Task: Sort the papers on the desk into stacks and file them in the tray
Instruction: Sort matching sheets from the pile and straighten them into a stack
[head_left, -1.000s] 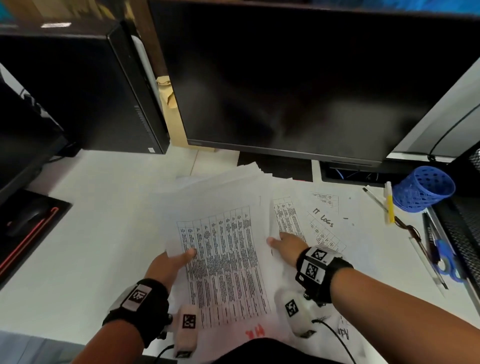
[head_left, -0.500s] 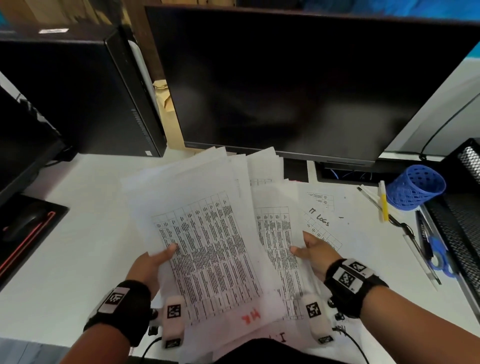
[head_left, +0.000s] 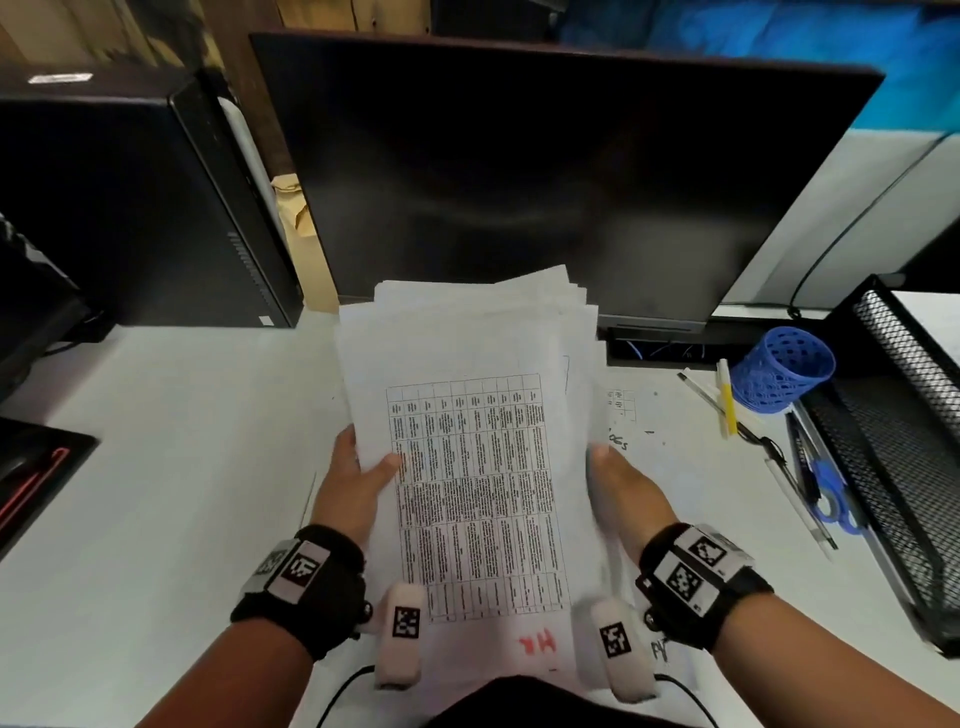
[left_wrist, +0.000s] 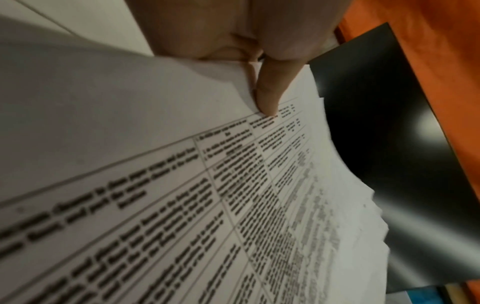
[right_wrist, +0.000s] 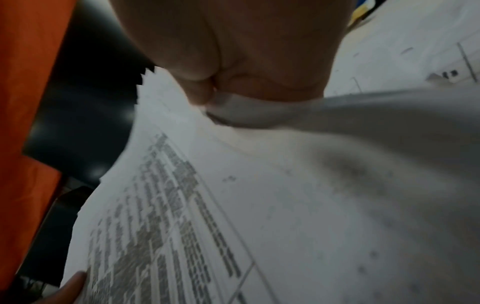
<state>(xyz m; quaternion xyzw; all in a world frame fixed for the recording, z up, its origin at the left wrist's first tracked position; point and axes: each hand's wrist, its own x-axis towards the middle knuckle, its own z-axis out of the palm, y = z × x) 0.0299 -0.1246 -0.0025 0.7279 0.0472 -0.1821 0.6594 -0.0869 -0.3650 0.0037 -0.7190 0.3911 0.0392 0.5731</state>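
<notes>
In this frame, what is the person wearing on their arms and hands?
Both forearms are bare, with no sleeves showing. The left hand and the right hand are ungloved. Each wrist carries a black strap with white square tags printed with black coded patterns. A rounded whitish camera pod, also tagged, hangs from the inner side of each wrist, with a thin black cable trailing from it toward the body.

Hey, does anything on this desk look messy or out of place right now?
Yes. The blue pen cup lies tipped on its side beside the mesh tray, with pens and blue scissors loose on the desk. The paper stack in both hands has uneven top edges.
</notes>
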